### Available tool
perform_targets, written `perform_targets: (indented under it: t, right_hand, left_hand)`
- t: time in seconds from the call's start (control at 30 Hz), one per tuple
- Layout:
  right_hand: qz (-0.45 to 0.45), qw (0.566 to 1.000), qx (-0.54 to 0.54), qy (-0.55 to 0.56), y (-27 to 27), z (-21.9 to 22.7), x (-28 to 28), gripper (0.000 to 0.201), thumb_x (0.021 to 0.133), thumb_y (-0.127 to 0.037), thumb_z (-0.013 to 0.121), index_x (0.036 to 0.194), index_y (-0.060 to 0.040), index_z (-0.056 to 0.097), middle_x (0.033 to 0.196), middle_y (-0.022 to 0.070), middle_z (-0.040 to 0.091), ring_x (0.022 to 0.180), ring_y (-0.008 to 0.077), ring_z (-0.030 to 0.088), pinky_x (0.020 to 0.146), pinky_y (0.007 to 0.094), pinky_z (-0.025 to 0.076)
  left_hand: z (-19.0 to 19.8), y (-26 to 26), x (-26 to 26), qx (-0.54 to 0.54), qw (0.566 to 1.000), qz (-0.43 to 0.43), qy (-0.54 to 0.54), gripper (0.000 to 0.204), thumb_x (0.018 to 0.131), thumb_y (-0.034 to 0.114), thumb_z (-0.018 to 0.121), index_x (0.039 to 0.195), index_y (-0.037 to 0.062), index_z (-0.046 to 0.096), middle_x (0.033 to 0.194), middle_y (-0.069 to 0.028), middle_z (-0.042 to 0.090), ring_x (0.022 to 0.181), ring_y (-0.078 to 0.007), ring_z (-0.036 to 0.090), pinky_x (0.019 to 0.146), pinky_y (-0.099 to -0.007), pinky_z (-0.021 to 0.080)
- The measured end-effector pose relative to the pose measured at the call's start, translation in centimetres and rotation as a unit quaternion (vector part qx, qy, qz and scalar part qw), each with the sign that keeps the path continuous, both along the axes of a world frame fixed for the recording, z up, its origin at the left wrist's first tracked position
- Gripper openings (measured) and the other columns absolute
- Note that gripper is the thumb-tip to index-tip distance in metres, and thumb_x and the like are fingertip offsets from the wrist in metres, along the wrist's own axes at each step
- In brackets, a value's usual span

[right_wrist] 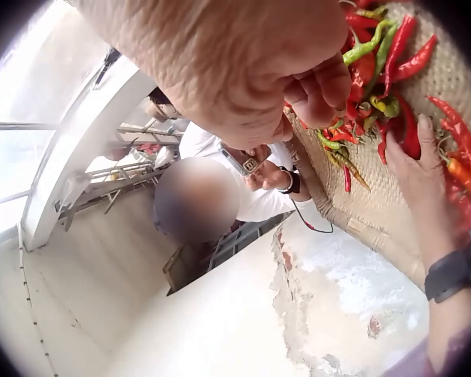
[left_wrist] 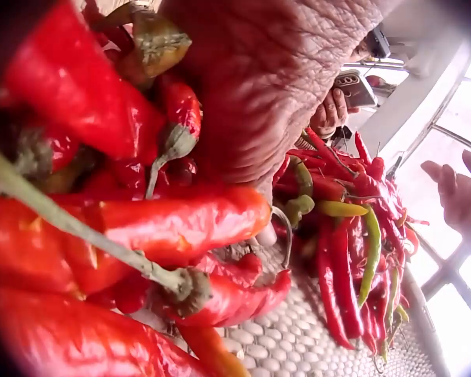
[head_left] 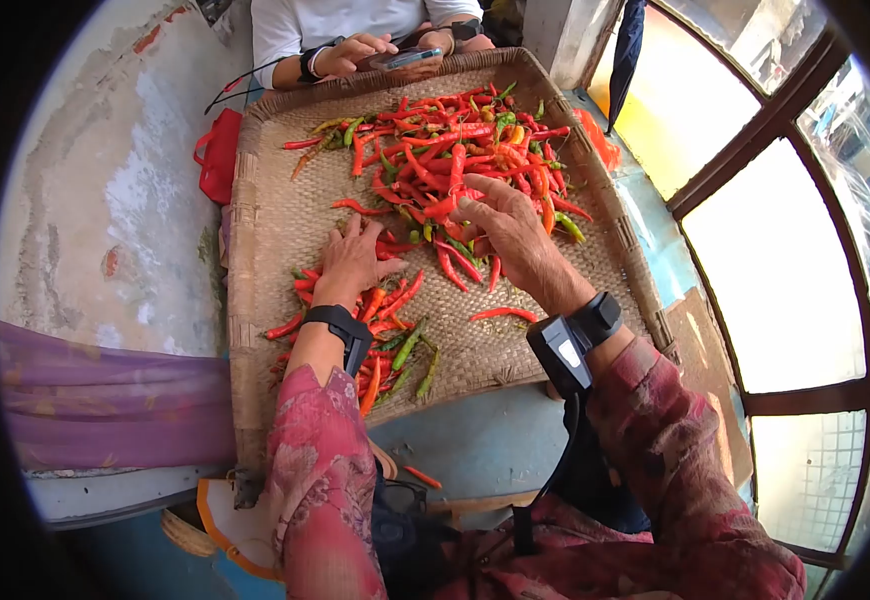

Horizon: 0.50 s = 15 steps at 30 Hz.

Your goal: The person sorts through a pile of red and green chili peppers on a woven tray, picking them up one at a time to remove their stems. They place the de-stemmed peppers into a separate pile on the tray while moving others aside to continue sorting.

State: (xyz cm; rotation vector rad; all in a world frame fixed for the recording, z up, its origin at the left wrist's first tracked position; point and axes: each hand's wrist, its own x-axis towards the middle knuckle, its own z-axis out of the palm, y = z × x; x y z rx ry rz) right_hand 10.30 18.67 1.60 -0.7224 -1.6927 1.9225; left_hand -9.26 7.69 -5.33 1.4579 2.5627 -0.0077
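Observation:
A large heap of red chili peppers (head_left: 460,140), with some green and orange ones mixed in, lies on a shallow woven tray (head_left: 285,180). My left hand (head_left: 350,265) rests palm down with its fingers spread on red chilies at the edge of a smaller pile (head_left: 395,310). Its fingertips are partly hidden among the chilies in the left wrist view. My right hand (head_left: 520,235) reaches over the near side of the large heap, fingers loosely bent and thumb apart. In the left wrist view that hand (left_wrist: 461,184) hangs above the heap with no chili in it.
Across the tray sits a person in a white shirt (head_left: 300,30), holding a phone (head_left: 407,60). A red bag (head_left: 219,157) stands left of the tray near a peeling wall. Windows (head_left: 770,260) line the right side. One chili (head_left: 422,477) lies below the tray's near edge.

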Motion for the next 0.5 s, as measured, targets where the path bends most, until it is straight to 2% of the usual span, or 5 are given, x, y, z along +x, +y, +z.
perform_targets:
  t: [0.1,0.33,0.4,0.43,0.5]
  right_hand:
    - [0.025,0.995,0.096,-0.014,-0.6,-0.7,-0.4,0.050,0.087,-0.016,0.056,0.128,0.0077,0.040,0.081,0.0078,0.060,0.065,0.0109,0.056,0.055,0.0242,0.046]
    - [0.100,0.992,0.071,-0.027,-2.3,-0.6,0.2,0.033,0.088,-0.014,0.055,0.114,0.0051,0.051,0.078,0.0030,0.058,0.061,0.0073,0.054,0.049,0.0209,0.045]
    - [0.113,0.990,0.082,-0.033,-2.6,-0.9,0.2,0.030,0.086,-0.016,0.056,0.108,0.0042,0.055,0.076,0.0039,0.059,0.063,0.0089,0.056,0.050,0.0221,0.047]
    - [0.112,0.990,0.079,-0.031,-2.7,-0.8,0.3,0.030,0.086,-0.016,0.056,0.108,0.0042,0.055,0.076,0.0039,0.059,0.063,0.0089,0.056,0.050,0.0221,0.047]
    - [0.131,0.987,0.085,-0.022,-3.1,-0.6,0.4,0.029,0.085,-0.015,0.056,0.107,0.0040,0.056,0.075,0.0043,0.060,0.064,0.0089,0.057,0.049,0.0226,0.047]
  left_hand:
    - [0.6,-0.9,0.2,0.004,1.000,-0.005,0.006,0.068,0.068,0.052,0.071,0.120,0.0118,0.052,0.131,-0.0147,0.040,0.112,-0.0398,0.046,0.092,-0.0483,0.041]
    - [1.3,-3.4,1.2,-0.007,0.998,-0.040,0.053,0.037,0.071,0.025,0.073,0.102,0.0082,0.061,0.110,-0.0134,0.048,0.095,-0.0359,0.057,0.079,-0.0428,0.049]
    - [2.1,-4.5,2.1,0.065,0.995,-0.065,0.034,0.028,0.070,0.010,0.071,0.095,0.0053,0.060,0.103,-0.0146,0.049,0.091,-0.0354,0.058,0.077,-0.0421,0.050]
    - [2.2,-5.0,2.6,0.062,0.995,-0.066,0.035,0.028,0.070,0.010,0.071,0.095,0.0053,0.060,0.103,-0.0146,0.049,0.091,-0.0354,0.058,0.077,-0.0421,0.050]
    - [2.5,-5.7,3.8,0.185,0.975,-0.122,0.001,0.028,0.064,0.001,0.070,0.089,0.0020,0.056,0.098,-0.0148,0.048,0.090,-0.0361,0.056,0.075,-0.0428,0.048]
